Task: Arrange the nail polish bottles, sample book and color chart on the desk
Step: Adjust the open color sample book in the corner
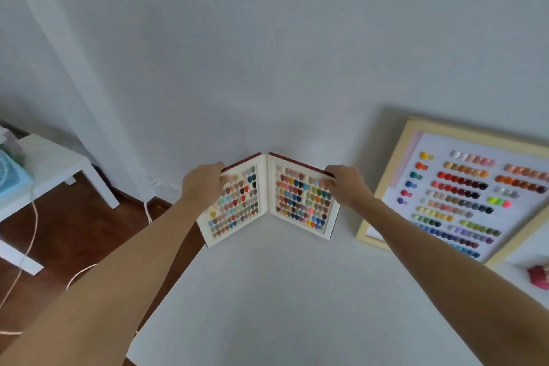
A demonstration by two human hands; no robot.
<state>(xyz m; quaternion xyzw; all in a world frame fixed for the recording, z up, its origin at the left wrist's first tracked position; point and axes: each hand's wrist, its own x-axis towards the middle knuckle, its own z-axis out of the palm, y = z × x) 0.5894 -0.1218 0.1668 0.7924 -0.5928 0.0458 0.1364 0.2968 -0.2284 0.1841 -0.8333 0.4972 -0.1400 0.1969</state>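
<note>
The sample book (267, 202) stands open in a V at the far left corner of the white desk (297, 291), against the wall. Both pages carry rows of coloured nail swatches, and its cover is dark red. My left hand (203, 184) grips the top outer edge of the left page. My right hand (346, 186) grips the top outer edge of the right page. The color chart (463, 196), a wood-framed board with rows of swatches, leans against the wall to the right of the book. No nail polish bottles are clearly in view.
A small pink-red object (539, 276) lies at the desk's right edge. Left of the desk stands a low white side table (56, 163) with a light blue device (12, 178) on it. Pale cables (28, 246) trail over the dark wood floor.
</note>
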